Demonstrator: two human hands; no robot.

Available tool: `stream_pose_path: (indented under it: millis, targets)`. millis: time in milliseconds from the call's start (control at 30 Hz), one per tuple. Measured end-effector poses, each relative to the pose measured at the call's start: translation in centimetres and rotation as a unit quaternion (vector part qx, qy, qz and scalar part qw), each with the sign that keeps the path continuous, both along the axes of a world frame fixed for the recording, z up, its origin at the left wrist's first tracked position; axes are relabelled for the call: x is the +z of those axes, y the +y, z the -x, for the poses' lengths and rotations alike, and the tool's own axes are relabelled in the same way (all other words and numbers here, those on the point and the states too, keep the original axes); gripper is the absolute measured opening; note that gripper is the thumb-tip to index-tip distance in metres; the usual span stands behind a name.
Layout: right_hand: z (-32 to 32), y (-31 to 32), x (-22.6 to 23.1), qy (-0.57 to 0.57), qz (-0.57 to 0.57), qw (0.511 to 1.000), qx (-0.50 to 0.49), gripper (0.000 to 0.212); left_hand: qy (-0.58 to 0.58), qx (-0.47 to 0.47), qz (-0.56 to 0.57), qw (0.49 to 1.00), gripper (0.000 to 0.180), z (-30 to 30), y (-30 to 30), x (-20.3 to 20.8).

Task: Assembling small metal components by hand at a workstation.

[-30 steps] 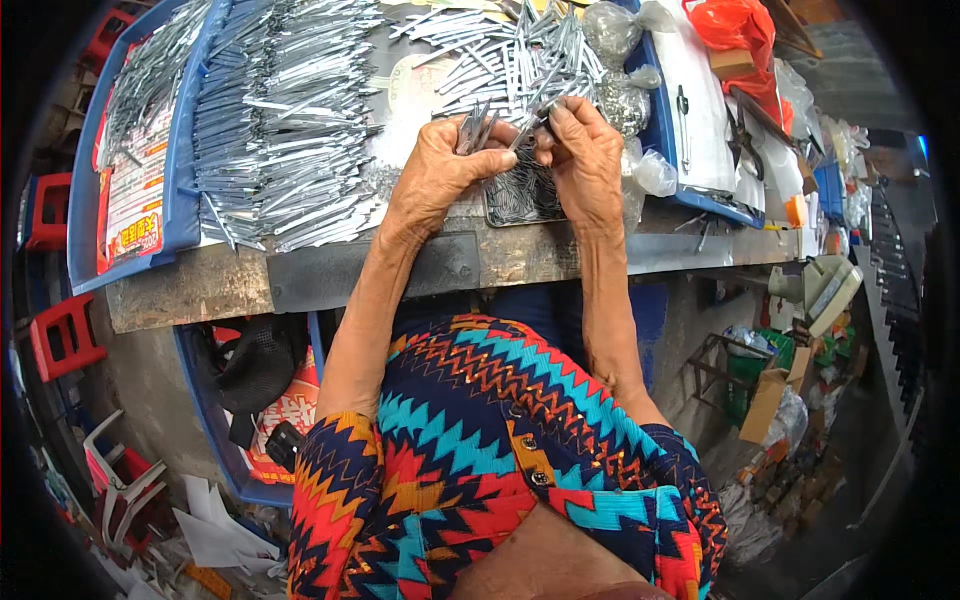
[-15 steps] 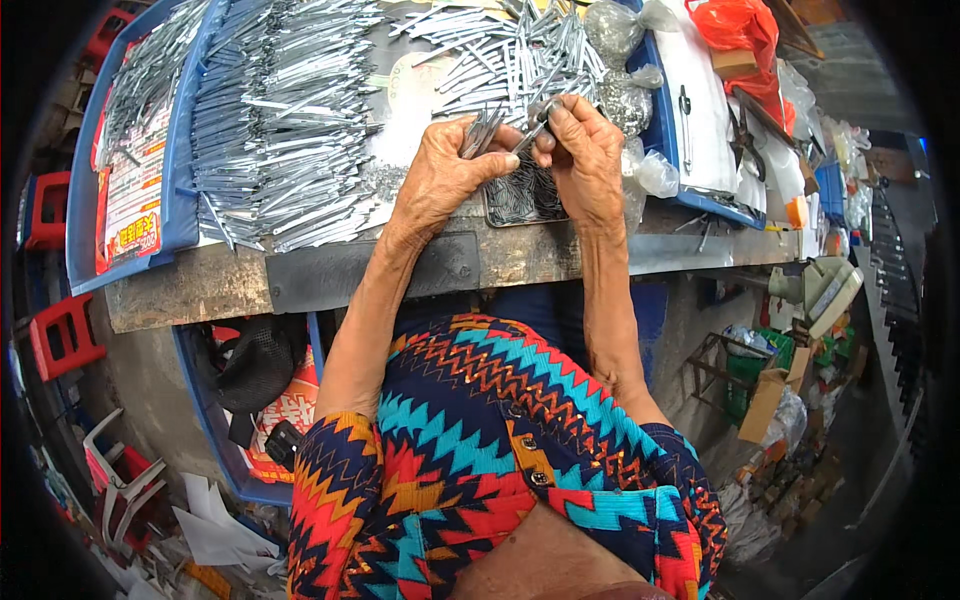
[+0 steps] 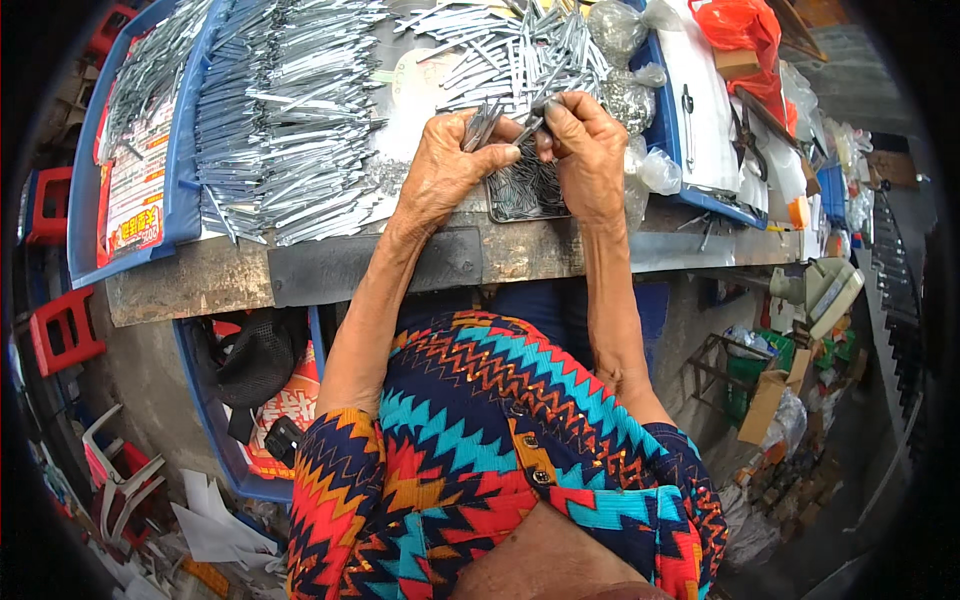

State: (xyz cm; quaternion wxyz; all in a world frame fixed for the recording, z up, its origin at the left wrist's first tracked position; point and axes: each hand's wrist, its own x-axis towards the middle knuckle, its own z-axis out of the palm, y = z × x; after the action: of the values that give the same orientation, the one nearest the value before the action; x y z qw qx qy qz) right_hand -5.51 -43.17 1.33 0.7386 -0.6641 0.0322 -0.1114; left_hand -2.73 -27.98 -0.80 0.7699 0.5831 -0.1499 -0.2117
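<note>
A small bundle of thin grey metal strips (image 3: 482,126) is held in my left hand (image 3: 445,168), its fingers closed round them. Between the left thumb and fingers, a single metal strip (image 3: 527,131) slants up toward the right. My right hand (image 3: 592,165) pinches at that strip's upper end; whatever else its fingertips hold is too small to make out. Below both hands lies a shallow tray of small wire-like metal parts (image 3: 520,195), partly covered by the right hand. Just beyond, loose metal strips (image 3: 510,60) lie in a heap.
Dense rows of similar strips (image 3: 315,125) cover the bench's left part, beside a blue bin (image 3: 180,215). On the right stand clear bags of small parts (image 3: 625,100), a blue tray with white lining (image 3: 705,130), pliers (image 3: 745,140) and a red bag (image 3: 738,35).
My right fingers have shifted slightly at the strip's upper end. The left hand keeps its bundle in nearly the same place.
</note>
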Motion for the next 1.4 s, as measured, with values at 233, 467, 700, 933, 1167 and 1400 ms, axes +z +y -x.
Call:
stream_pose_path:
  millis: [233,467,700,933,1167,1400]
  targets:
    - [-0.3,-0.7,-0.1,0.026,-0.126,0.99,0.059,0.016,-0.016,-0.004,-0.025,1.0,0.021,-0.2,0.5,-0.1]
    - [0.3,-0.2,0.4,0.005,0.119,0.993,-0.013,0.013,-0.06,0.009,-0.03,0.998,0.019,0.0,0.2,-0.4]
    - [0.0,0.0,0.9,-0.006,0.071,0.997,-0.013,0.017,-0.047,0.038,0.019,0.998,0.021,-0.2,-0.3,-1.0]
    - [1.1,2.6,-2.0,0.024,-0.203,0.979,0.007,0.018,0.195,-0.008,0.308,0.931,0.023,-1.2,0.3,-0.5]
    - [1.6,3.8,-2.3,0.02,-0.577,0.81,0.106,0.028,0.087,0.071,0.302,0.947,0.014,0.1,-2.4,2.3]
    - [1.7,3.1,-4.7,0.006,-0.568,0.822,0.047,0.027,-0.053,0.15,0.106,0.982,0.026,2.6,-4.5,0.7]
